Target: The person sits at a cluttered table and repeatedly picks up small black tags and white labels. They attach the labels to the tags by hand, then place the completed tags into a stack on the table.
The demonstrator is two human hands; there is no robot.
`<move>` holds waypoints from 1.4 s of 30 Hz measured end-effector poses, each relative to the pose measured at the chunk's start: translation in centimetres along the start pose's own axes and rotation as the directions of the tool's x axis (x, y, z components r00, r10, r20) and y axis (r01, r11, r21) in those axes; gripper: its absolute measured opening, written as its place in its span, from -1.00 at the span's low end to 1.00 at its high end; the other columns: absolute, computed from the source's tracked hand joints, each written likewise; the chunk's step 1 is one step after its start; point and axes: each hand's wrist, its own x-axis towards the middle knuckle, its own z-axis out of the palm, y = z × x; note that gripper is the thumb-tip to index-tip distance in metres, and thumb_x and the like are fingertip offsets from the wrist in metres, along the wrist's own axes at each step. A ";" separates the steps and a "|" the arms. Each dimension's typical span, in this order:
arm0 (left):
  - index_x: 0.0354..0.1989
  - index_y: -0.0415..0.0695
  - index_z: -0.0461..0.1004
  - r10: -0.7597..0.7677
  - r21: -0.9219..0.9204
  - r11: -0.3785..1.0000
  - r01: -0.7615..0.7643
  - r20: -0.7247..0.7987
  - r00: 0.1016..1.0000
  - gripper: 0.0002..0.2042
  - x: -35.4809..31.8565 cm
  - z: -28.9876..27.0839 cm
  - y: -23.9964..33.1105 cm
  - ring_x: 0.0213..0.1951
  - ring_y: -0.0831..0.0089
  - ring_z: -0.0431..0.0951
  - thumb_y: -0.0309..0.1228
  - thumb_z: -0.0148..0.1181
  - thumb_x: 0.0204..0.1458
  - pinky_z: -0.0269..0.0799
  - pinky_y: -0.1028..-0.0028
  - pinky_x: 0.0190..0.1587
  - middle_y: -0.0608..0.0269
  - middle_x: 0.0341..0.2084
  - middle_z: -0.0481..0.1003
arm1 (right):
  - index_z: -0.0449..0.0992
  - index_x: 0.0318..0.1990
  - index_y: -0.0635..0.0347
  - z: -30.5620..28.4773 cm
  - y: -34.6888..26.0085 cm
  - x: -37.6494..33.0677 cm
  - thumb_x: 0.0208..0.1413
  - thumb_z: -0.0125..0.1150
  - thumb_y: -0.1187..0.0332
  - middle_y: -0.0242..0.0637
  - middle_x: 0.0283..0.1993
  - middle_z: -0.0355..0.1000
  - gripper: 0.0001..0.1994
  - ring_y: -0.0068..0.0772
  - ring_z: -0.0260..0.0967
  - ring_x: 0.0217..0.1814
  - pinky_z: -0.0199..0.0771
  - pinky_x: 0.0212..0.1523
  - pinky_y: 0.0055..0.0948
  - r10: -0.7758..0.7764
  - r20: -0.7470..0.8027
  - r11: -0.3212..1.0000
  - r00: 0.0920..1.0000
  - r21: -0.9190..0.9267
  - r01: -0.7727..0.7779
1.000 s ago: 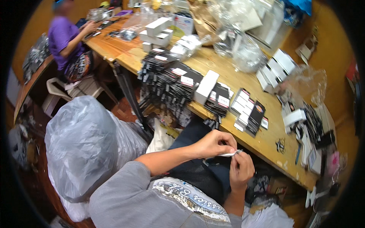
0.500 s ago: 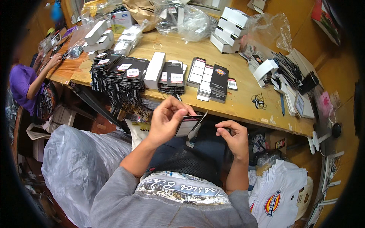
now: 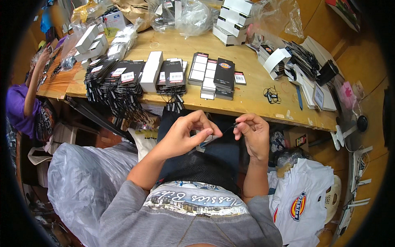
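Observation:
My left hand is closed in a pinch over my lap, holding a hang tag seen nearly edge-on and partly hidden by the fingers. To its right, my right hand pinches a thin black string that runs across toward the left fingertips. On the table ahead stand a stack of black hang tags and rows of white-faced tags. Left of them lie tags with black strings attached, their strings drooping over the front edge. A small bundle of loose black strings lies farther right.
A long white box stands among the tags. More white boxes are stacked behind, beside clear plastic bags. A large grey plastic bag sits at my left, folded white shirts at my right. Another person in a purple sleeve works at far left.
The tag has turned from showing its spread faces to nearly edge-on. My right hand has risen slightly, and a black string now shows between both hands. The view has shifted a little.

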 end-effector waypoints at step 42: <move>-0.53 -0.20 0.17 -0.118 -0.192 0.978 0.076 -0.218 0.969 -0.86 0.7 2.6 -1.6 -0.53 0.67 0.33 -0.69 -0.03 -0.18 0.26 0.70 -0.53 0.29 -0.59 0.33 | 0.40 -0.44 0.35 2.6 -0.9 -0.3 -0.08 0.04 0.54 -0.33 -0.55 0.35 -0.95 -0.66 0.26 -0.58 0.26 -0.58 -0.73 -0.250 0.057 0.859 0.967 -0.447 0.249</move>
